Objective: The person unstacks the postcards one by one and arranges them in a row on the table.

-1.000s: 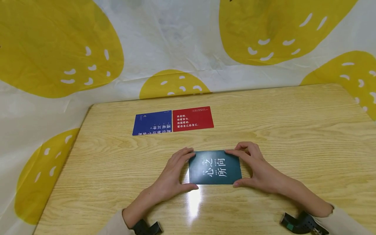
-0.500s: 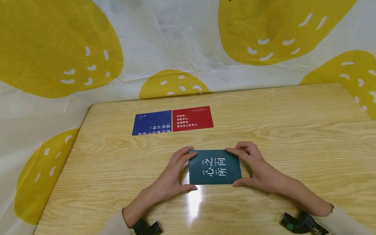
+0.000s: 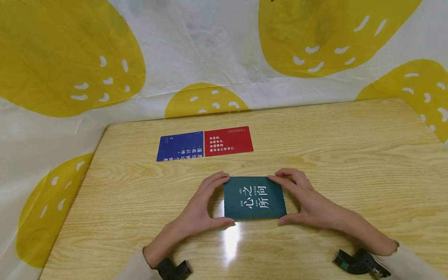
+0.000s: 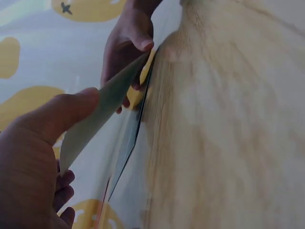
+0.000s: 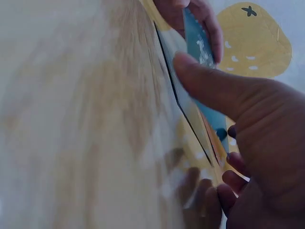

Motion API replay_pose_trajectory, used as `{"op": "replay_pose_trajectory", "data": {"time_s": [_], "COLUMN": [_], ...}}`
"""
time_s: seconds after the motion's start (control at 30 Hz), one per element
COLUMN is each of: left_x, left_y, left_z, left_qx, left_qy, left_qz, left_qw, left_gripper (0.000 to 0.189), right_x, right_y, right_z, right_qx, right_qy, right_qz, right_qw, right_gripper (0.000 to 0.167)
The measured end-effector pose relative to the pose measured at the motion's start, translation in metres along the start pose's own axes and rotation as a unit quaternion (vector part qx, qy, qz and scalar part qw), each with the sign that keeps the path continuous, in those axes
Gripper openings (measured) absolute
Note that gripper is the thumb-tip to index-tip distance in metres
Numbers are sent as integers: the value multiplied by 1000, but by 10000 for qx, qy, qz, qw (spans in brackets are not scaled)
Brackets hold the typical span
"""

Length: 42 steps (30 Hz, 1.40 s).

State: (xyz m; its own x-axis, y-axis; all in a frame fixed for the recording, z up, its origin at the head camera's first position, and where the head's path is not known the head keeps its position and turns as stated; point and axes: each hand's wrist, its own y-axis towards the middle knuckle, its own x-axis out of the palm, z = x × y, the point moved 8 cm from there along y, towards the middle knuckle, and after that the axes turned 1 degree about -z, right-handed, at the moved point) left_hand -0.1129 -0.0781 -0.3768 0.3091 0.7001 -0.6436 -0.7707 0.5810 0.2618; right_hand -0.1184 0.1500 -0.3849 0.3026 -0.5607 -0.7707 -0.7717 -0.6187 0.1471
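In the head view, holds the teal card (image 3: 254, 197) between left hand (image 3: 201, 208) and right hand (image 3: 308, 204), long axis crosswise, neither hand plainly nearer. Pinches both ends, thumbs at the near edge, fingertips at the far one. Lies nearer the body than the blue card (image 3: 180, 146) and red card (image 3: 229, 141), with table (image 3: 332, 147) between and open room rightward.

From the left wrist, shows a pale face, apparently raised off the table.

From the right wrist, shows thumb before card; exact fingertip contact hard to tell.
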Motion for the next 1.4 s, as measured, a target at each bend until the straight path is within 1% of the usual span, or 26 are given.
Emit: {"op": "replay_pose_trajectory", "data": {"time_s": [0.1,0.17,0.3,0.5,0.67,0.8,0.97,1.17,1.4], "left_x": [-3,-5,-8,-12,-14,-16,-17,-18,-16], "left_y": [1,3,5,9,15,25,39,56,75], "left_z": [2,3,2,3,4,7,10,10,10], "left_qx": [84,138,101,17,27,67,206,218,230], "left_qy": [-91,-94,-111,-183,20,273,612,845,1099], "left_qz": [73,109,155,167,133,63,-76,-172,-243], "left_qw": [9999,9998,9998,9997,9999,9996,9979,9960,9934], "left_gripper": [94,93,92,90,91,90,85,82,79], "right_x": [-3,-6,-10,-14,-25,-35,-47,-61,-75], "right_y": [-1,-1,-1,-2,0,3,7,10,15], "right_z": [0,-2,-2,1,3,5,11,13,25], "right_qx": [81,32,-67,0,-131,-269,-412,-453,-456], "right_qy": [12,-4,-40,-32,-90,-219,-407,-582,-520], "right_qz": [-33,9,91,91,265,402,525,544,563], "right_qw": [10000,10000,9999,10000,9995,9986,9969,9958,9960], "right_gripper": [95,93,89,85,86,89,91,88,87]}}
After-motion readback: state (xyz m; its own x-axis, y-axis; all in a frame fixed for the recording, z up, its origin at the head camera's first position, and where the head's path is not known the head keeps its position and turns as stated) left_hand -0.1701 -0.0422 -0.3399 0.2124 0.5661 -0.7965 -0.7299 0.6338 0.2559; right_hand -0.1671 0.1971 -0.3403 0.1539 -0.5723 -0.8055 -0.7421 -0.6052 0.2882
